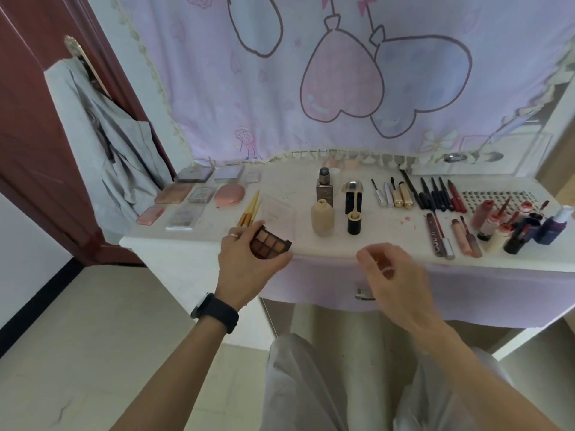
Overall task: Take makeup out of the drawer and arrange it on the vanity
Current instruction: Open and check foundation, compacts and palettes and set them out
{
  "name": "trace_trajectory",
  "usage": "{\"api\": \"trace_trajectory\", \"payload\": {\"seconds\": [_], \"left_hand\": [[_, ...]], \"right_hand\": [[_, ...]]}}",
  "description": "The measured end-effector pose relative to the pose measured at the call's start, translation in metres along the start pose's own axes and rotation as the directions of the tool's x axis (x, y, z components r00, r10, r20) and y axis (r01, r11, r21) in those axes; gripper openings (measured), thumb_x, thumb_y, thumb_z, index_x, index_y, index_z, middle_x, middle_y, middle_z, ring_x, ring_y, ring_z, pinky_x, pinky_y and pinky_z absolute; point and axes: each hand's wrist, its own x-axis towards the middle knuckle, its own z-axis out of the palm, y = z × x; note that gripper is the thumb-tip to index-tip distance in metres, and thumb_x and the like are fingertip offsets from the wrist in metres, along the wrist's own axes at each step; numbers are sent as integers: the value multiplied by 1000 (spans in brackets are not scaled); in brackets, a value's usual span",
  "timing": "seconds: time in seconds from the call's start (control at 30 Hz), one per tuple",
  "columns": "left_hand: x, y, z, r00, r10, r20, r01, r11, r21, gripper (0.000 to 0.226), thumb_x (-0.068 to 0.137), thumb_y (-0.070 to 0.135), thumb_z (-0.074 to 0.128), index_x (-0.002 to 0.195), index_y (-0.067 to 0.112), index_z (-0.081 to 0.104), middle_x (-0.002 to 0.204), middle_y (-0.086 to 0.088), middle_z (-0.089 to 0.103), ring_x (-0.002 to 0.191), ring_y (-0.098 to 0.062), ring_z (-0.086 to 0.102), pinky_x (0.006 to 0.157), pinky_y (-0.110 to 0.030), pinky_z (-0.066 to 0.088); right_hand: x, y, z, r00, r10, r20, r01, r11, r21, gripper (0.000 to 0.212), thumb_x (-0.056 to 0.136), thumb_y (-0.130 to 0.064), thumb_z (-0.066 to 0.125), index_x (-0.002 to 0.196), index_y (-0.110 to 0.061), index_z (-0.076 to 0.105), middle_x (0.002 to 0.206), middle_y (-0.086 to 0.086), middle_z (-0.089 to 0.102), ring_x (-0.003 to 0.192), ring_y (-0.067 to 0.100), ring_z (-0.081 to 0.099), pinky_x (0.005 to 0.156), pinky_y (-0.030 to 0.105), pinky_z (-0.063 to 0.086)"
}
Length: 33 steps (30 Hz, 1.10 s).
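My left hand (pixel 245 262) grips a small brown eyeshadow palette (pixel 270 244) at the front edge of the white vanity (pixel 311 244), its lid open. My right hand (pixel 392 275) hovers in front of the shut drawer (pixel 466 293), fingers loosely curled and holding nothing. The drawer handle (pixel 361 295) shows just left of that hand. On the vanity lie compacts and palettes (pixel 193 194) at the left, gold-handled brushes (pixel 249 209), foundation bottles (pixel 323 219), and pencils and mascaras (pixel 426 194).
Lip glosses and small bottles (pixel 510 225) crowd the right end of the vanity. A cloth with heart balloons (pixel 342 79) hangs behind. A grey garment (pixel 102 135) hangs on a dark red door at the left. My knees sit under the vanity.
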Motion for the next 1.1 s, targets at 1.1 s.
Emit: {"api": "trace_trajectory", "payload": {"seconds": [1.1], "left_hand": [[170, 1, 91, 985, -166, -38, 169, 919, 355, 87, 80, 49, 69, 149, 12, 29, 137, -20, 50, 128, -38, 41, 106, -44, 36]], "right_hand": [[57, 61, 24, 941, -331, -68, 180, 662, -728, 67, 96, -55, 45, 131, 0, 63, 132, 16, 65, 122, 29, 62, 103, 40, 51]]}}
